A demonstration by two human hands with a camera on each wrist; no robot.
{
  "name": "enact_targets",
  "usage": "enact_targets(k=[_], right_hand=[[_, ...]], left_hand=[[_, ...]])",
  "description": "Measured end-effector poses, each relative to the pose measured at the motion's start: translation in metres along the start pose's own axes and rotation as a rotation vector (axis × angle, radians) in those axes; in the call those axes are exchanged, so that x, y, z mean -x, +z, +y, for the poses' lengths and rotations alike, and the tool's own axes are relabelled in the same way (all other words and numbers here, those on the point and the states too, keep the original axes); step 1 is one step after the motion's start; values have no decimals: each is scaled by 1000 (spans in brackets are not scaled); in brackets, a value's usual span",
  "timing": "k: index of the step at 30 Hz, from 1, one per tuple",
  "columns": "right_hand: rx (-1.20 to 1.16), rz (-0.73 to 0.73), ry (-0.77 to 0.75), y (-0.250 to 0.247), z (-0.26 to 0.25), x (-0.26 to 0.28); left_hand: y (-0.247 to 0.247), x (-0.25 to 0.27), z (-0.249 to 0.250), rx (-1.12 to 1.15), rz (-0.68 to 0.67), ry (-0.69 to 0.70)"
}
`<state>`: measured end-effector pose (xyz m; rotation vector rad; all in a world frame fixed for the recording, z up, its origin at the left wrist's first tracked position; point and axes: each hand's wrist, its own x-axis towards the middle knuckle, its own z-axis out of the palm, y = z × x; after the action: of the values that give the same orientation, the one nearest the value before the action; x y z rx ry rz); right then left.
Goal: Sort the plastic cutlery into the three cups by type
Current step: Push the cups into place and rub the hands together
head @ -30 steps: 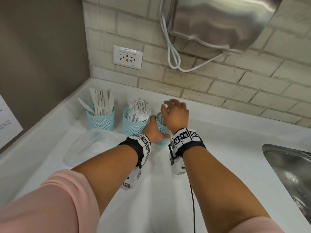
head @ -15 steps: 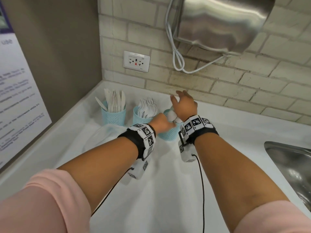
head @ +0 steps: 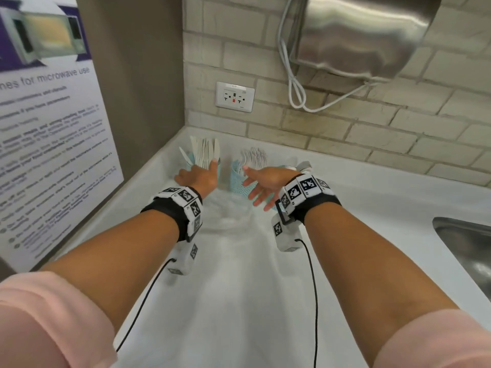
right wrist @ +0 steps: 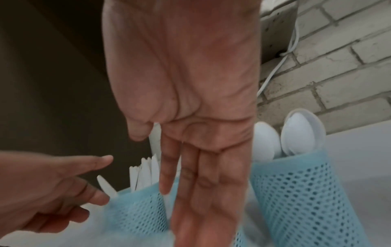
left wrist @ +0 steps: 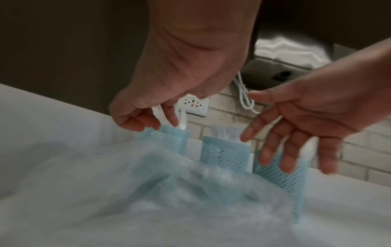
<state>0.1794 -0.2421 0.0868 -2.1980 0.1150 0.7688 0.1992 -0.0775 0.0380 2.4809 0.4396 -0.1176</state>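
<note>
Three blue mesh cups stand in a row in the counter's back left corner. The left cup (head: 217,170) holds white knives (head: 204,152), the middle cup (head: 236,179) forks (head: 253,155), and the right cup (right wrist: 296,192) spoons (right wrist: 302,133). My left hand (head: 198,177) is right in front of the left cup (left wrist: 169,138), with its fingers loosely curled by the rim and nothing gripped. My right hand (head: 261,181) is spread open in front of the middle and right cups, palm turned inward, holding nothing. It hides most of the right cup in the head view.
A crumpled clear plastic bag (head: 233,219) lies on the white counter (head: 239,301) just before the cups. A steel sink (head: 467,251) is at the right. The brick wall carries an outlet (head: 234,96) and a metal dispenser (head: 366,35). A poster (head: 47,144) hangs at the left.
Both hands have come off the right cup. The left hand moved left to the knife cup, and the right hand opened and dropped in front of the cups. The head view shifted back.
</note>
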Motion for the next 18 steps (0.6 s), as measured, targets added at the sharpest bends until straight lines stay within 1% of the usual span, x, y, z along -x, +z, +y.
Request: enact_targets(k=[1,2,3,6,7,9,11,12,13,15,18], right_hand=[[-18,-40,53,8,3,-3],[-35,-46,92,16,4,-2],[-32,-12,109,23,6,-4],[169,174,53,39,11,-9],[189,218,29,41,13,-14],[153,308,10,43,14,-26],[134,486,47,42,18,-38],[160,550,75,42,21,-41],[184,575,100,43,24,-44],[196,554,107,47,29,-42],[121,406,38,56,31,-40]], left_hand=[[-2,-2,-9,25,3,-44],[-5,-1,-18,61,-2,-81],[-6,-3,-26,90,-14,-110],[-7,-2,-43,218,-93,-149],[-5,-4,-46,260,-118,-144],[1,-6,-50,318,-147,-134],[7,-4,-48,375,-178,-95],[12,-7,-48,417,-195,-84],[21,-16,-50,460,-210,-64],[24,-14,-45,522,-257,-53],[19,9,-31,572,-296,-34]])
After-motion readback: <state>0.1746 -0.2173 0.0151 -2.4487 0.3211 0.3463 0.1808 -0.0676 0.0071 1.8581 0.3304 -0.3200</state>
